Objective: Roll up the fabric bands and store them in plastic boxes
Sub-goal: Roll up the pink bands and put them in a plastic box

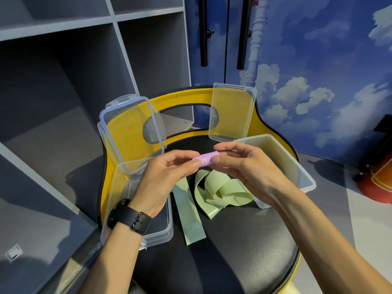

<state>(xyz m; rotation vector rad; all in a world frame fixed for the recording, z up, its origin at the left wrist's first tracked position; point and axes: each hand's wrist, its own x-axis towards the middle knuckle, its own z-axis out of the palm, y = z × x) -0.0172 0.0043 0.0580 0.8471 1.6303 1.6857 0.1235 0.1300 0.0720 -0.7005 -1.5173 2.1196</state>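
Observation:
A tightly rolled pink band is pinched at both ends, above the chair seat, between my left hand and my right hand. Below it a pale green band lies loose and tangled on the black seat, one end printed "30" reaching toward me. An open clear plastic box sits on the left under my left wrist, its lid standing up. A second clear box sits on the right behind my right hand, with its lid leaning on the backrest.
Everything rests on a black chair seat with a yellow curved backrest. Grey shelving stands to the left. A blue cloud-printed wall is behind, and an orange-red object sits on the floor at the right.

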